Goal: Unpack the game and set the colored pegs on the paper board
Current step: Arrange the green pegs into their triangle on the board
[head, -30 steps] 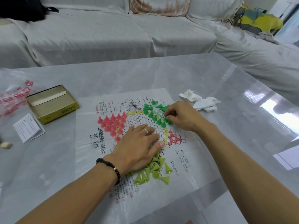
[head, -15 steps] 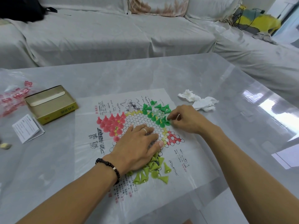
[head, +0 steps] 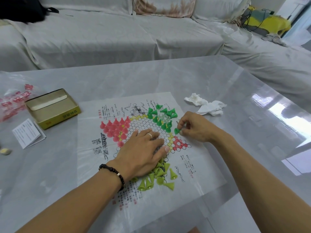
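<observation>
The paper board [head: 94, 165] lies flat on the table, printed with a star of circles. Pink pegs [head: 116, 127] stand grouped on its left point. Dark green pegs [head: 159, 116] crowd the far point, some upright, some tipped. Lime pegs [head: 158, 177] lie in a loose heap at the near point. My left hand [head: 141, 153] presses flat on the board's middle, fingers spread, covering part of the lime heap. My right hand [head: 193, 126] sits at the board's right side and pinches one dark green peg [head: 176, 131] between thumb and forefinger.
The open yellow game box [head: 52, 108] stands left of the board, with a folded leaflet [head: 28, 135] in front and a red-printed plastic bag [head: 11, 101] behind. Crumpled white tissue [head: 207, 105] lies beyond my right hand. A covered sofa [head: 117, 36] runs behind the table.
My right hand has drawn back to the right from the green group, holding one green peg at the board's edge. My left hand has stayed in place.
</observation>
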A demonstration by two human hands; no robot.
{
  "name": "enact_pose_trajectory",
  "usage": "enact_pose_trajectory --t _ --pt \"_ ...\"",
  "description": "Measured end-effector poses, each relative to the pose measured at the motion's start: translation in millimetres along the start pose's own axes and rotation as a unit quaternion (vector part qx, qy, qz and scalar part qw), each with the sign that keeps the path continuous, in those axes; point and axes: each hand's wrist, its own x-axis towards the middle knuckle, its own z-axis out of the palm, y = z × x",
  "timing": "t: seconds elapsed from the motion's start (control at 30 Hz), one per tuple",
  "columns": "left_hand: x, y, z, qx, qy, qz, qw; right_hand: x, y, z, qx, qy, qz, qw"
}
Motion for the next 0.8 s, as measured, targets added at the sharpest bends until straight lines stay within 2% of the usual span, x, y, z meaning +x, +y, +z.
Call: enact_pose_trajectory --t 0.13,0.27,0.43,0.63,0.8 --pt "0 -1 0 0.003 0.0 0.001 1.0 3 0 -2 0.037 0.037 0.026 0.998" --pt "0 -1 1 0.002 0.0 0.001 1.0 4 -4 -14 0.085 0.039 0.035 0.995" --pt "1 -1 -1 0.0 -0.009 0.001 1.0 14 -26 -30 0.092 0.143 -0.008 0.985" --pt "3 -2 1 0.002 -0.003 0.005 1.0 33 -50 -22 -0.06 0.085 -0.023 0.994" --pt "2 0 -3 -0.009 -0.017 -0.004 1.0 38 -52 -14 -0.079 0.071 -0.027 0.994"
